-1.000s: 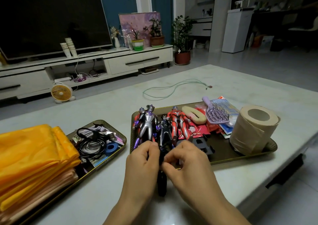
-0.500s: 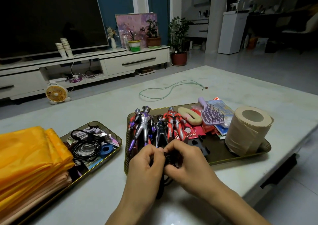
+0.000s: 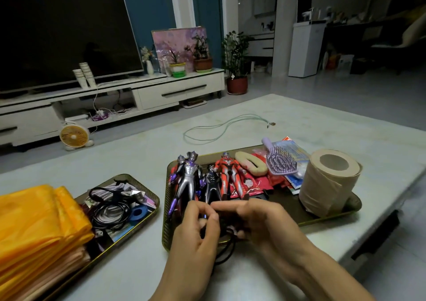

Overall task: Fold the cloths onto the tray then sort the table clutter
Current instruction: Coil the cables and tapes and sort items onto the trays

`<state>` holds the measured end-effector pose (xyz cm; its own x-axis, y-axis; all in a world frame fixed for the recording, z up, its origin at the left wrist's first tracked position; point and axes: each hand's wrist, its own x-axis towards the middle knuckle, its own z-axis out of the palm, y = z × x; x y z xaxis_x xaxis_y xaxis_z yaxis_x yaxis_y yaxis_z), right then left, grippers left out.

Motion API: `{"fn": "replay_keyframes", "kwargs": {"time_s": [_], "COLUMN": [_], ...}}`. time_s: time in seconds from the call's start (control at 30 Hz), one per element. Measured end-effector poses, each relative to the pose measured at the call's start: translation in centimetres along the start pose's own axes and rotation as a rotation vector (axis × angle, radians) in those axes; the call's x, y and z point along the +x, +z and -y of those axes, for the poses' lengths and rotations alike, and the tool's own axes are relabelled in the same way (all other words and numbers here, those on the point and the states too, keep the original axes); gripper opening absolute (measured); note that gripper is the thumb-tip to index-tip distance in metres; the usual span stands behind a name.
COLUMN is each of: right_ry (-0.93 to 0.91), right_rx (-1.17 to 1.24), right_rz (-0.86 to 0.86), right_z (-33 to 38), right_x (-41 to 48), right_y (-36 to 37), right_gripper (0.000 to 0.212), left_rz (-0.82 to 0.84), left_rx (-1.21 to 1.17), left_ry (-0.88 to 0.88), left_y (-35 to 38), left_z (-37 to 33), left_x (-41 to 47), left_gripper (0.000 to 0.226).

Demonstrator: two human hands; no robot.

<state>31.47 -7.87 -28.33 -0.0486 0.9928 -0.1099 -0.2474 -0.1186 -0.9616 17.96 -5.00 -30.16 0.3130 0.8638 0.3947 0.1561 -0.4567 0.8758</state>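
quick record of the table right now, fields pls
left grip: pinches black cord
right grip: holds the same cord
left tray: folded orange cloths, black cables, blue tape
right tray: toy figures, hairbrush, paper roll
table: green cord lies loose, apart from both trays

Orange cloths (image 3: 39, 222), perhaps peach beneath.

orange cloths (image 3: 34, 227): folded, stacked on left tray (image 3: 158, 205) | black cord (image 3: 227, 252): looped over right tray (image 3: 327, 219) rim
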Motion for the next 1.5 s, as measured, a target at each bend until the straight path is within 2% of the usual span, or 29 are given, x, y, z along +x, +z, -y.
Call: {"fn": "replay_keyframes", "kwargs": {"time_s": [0.13,0.2,0.3,0.4,0.5,0.6,0.7,0.83,0.87,1.0,1.17,1.27,1.4,1.5], "right_ry": [0.016,0.005,-0.112,-0.245,-0.376,-0.437,-0.39,-0.259,-0.24,-0.2,-0.205,-0.21,-0.231,-0.192], "right_rx": [0.034,0.095,0.146,0.204,0.089,0.034,0.019,0.093,0.096,0.186,0.17,0.176,0.179,0.132], "right_rz": [-0.102,-0.143,-0.243,-0.319,-0.343,-0.335,-0.295,-0.292,-0.297,-0.291,-0.318,-0.284,-0.25,-0.207], "right_z": [0.2,0.4,0.9,1.6,2.8,3.1,2.1,0.2,-0.2,-1.3,-1.5,-1.5,-1.5,-1.5], "right_x": [-0.3,-0.3,-0.3,-0.3,-0.7,-1.3,-2.0,-2.8,-3.0,-3.4,-3.6,-3.8,-4.4,-5.6], "right_y": [0.6,0.6,0.7,0.7,1.1,2.6,4.1,5.5,5.5,5.0,4.6,4.6,3.9,2.0], "right_gripper": [0.024,0.027,0.032,0.026,0.022,0.029,0.044,0.064,0.066,0.045,0.044,0.043,0.056,0.077], "left_rz": [0.015,0.014,0.011,-0.008,-0.003,-0.068,-0.15,-0.141,-0.158,-0.181,-0.129,-0.11,-0.18,-0.205], "left_rx": [-0.03,-0.055,-0.109,-0.108,-0.091,-0.185,-0.262,-0.418,-0.419,-0.424,-0.595,-0.608,-0.592,-0.609], "left_ry": [0.027,0.037,-0.006,-0.072,-0.106,-0.142,-0.251,-0.385,-0.389,-0.399,-0.433,-0.423,-0.352,-0.307], "left_y": [0.1,0.3,0.7,1.2,1.6,1.4,0.8,0.1,0.0,0.2,0.3,0.3,0.2,-0.6], "left_z": [0.2,0.5,0.8,0.9,0.8,0.4,0.8,0.6,0.6,0.6,-0.4,-0.7,-0.6,-0.6], "left_x": [-0.4,-0.6,-0.5,-0.6,-0.6,-0.4,0.2,0.6,0.5,0.1,-0.3,-0.3,0.0,0.6], "left_gripper": [0.015,0.019,0.021,0.026,0.019,0.016,0.015,0.022,0.02,0.018,0.024,0.024,0.024,0.021]}}
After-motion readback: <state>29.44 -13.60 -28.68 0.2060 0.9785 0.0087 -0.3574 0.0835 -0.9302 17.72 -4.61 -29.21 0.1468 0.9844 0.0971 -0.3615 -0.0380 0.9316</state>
